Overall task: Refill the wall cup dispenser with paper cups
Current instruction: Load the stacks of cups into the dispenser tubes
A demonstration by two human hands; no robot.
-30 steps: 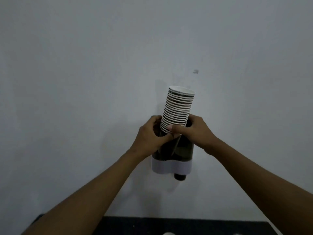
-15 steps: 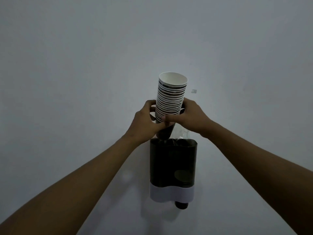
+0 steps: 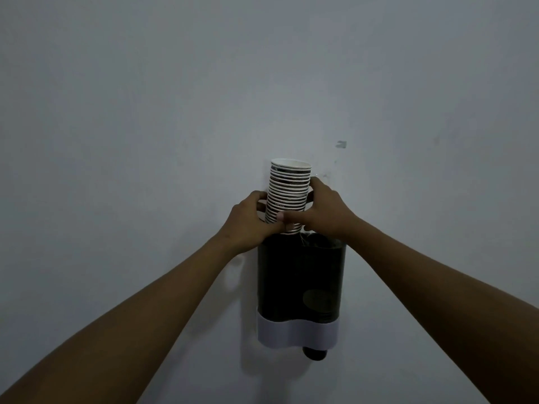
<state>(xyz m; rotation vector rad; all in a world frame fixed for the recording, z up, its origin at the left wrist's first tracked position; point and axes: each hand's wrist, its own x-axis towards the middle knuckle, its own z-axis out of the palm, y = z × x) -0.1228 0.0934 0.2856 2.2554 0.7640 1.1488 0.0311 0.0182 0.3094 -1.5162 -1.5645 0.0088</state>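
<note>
A stack of nested paper cups (image 3: 288, 191), white-rimmed with dark bands, stands upright with its mouth up over the left side of the dispenser's open top. My left hand (image 3: 250, 221) grips its lower part from the left and my right hand (image 3: 322, 212) from the right, thumb across the front. The stack's bottom end is hidden behind my fingers. The wall cup dispenser (image 3: 300, 287) is a dark smoky double tube with a white band at its base and a dark cup bottom (image 3: 315, 353) poking out below on the right.
A plain pale wall (image 3: 145, 141) fills the view. A small grey mark (image 3: 340, 144) sits on the wall above and right of the cups.
The stack, lifted above the dispenser half a second ago, has come down; its lower end now sits at the dispenser's top opening. The camera view has shifted, showing the whole dispenser.
</note>
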